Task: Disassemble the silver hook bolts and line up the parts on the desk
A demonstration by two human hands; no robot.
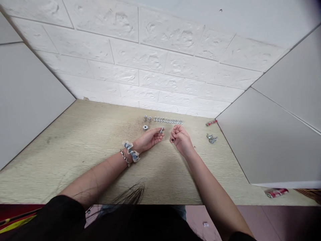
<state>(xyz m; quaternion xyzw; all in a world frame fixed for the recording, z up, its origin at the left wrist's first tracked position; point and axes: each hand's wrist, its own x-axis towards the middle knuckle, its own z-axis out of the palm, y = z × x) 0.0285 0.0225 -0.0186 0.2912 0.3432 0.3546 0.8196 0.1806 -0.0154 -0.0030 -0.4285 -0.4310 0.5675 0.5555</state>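
My left hand point(150, 139) is closed, with a small silver bolt point(162, 130) pinched upright between thumb and fingers; washers seem to sit around its shank. A short distance to the right is my right hand point(180, 139), its fingers curled together. A small dark spot shows at its fingertips, too small to tell what it is. Behind both hands, several silver bolts point(168, 120) stand in a row. Left of that row are two small stacks of metal rings or nuts point(149, 119). A wider stack of washers point(145, 128) stands just in front of them.
Several bolts with washers on them point(212, 138) lie in a group at the right. A red cylinder like a battery point(211, 123) lies behind them, and another red one point(277, 193) is near the front right edge. White brick wall point(160, 90) and side panels enclose the wooden table point(95, 134).
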